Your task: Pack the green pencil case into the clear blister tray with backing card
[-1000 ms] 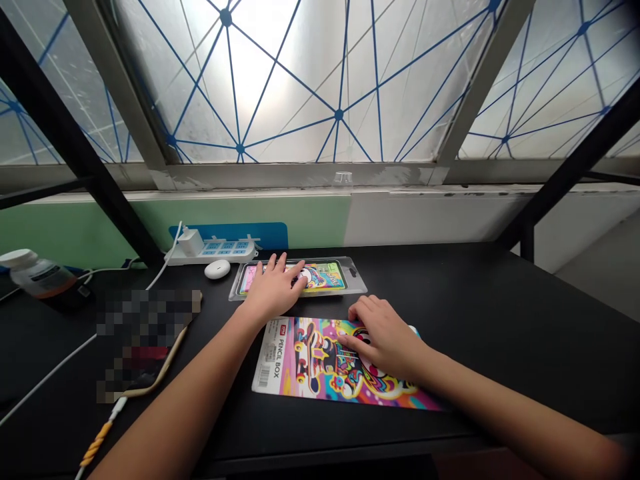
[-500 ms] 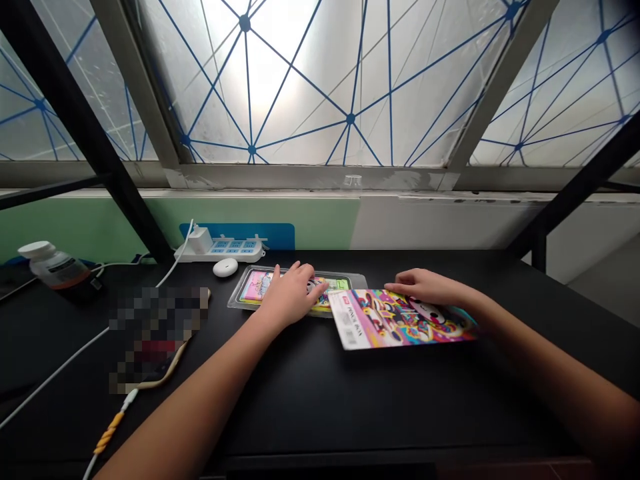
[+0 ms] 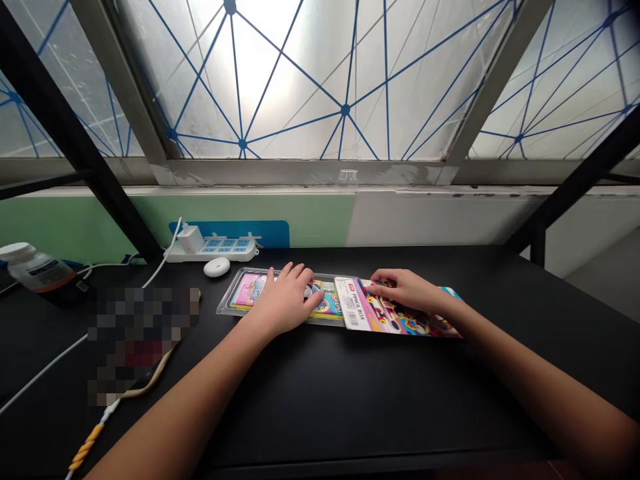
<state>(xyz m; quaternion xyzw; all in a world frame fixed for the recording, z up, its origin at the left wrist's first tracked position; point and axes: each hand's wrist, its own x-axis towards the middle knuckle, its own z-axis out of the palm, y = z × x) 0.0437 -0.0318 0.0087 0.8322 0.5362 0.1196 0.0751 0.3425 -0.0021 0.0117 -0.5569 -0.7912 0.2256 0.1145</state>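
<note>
Pencil box card (image 3: 385,319) sits around 1 o'clock on my head-cam feed, calling straight ahead 12, with its left end lying over the right end of a clear plastic blister tray (image 3: 225,303). From here I'd guess it's light, thin and fairly stiff, with a slick gloss that could slide on the desk. I'd take hold along the long edges, since a corner looks easy to bend. It's loud-looking too: pink, yellow and blue cartoon skateboard art, with a white barcode strip and PENCIL BOX printed at the left end.

Going left to right, a white-capped plastic bottle (image 3: 35,269) stands near 10 o'clock. A pixelated patch (image 3: 143,340) hides whatever lies closer in, and a cable with an orange twisted section (image 3: 85,447) runs along the desk near 8 o'clock. A white power strip (image 3: 213,248) with a plugged-in charger (image 3: 190,239) sits near 11, and a small white oval gadget (image 3: 217,267) lies just in front of it, though I can't tell what it is.

My left hand (image 3: 287,300) rests palm-down on the blister tray at 12, fingers spread and released, gripping nothing. My right hand (image 3: 405,290) lies on the card, fingers flat and unclenched. I can't tell how hard it's pressing.
</note>
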